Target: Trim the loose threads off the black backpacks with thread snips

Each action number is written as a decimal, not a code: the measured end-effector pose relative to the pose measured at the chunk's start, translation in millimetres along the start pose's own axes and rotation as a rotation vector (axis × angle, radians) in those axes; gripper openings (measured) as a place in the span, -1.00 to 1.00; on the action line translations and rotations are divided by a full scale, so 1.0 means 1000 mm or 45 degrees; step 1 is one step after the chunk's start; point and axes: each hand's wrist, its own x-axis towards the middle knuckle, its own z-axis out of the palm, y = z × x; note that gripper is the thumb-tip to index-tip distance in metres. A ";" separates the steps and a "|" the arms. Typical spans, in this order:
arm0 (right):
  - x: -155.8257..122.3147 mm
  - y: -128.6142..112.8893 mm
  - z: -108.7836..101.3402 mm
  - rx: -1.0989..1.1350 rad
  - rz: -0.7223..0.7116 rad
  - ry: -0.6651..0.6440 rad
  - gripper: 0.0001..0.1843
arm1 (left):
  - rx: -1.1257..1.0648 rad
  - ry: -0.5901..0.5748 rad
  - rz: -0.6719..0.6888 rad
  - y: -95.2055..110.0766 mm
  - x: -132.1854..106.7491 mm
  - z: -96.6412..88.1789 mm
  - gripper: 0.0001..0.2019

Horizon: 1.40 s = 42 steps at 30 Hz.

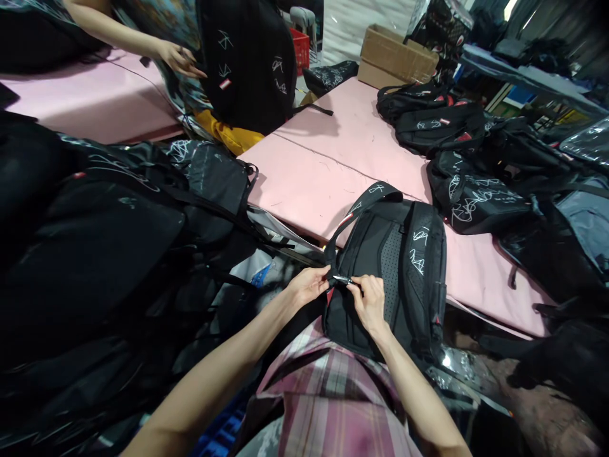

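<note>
A black backpack (371,311) with white scribble print lies against my lap and the edge of the pink table, its padded back panel facing up. My left hand (310,284) is closed on the lower part of its shoulder strap (353,217), which arches up to the top of the bag. In my right hand (368,298) is a small pair of thread snips (343,279), pinched in the fingers. Their bright metal tip points left and meets the strap beside my left fingertips. What lies under the fingers is hidden.
More black backpacks pile up at left (95,228) and along the right of the pink table (304,171). Across the table another person's hand (181,60) is beside an upright backpack (247,63). A cardboard box (394,57) stands at the far end.
</note>
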 end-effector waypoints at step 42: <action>0.000 0.004 -0.001 0.042 -0.101 -0.059 -0.84 | 0.170 -0.136 0.113 -0.002 -0.008 -0.003 -0.83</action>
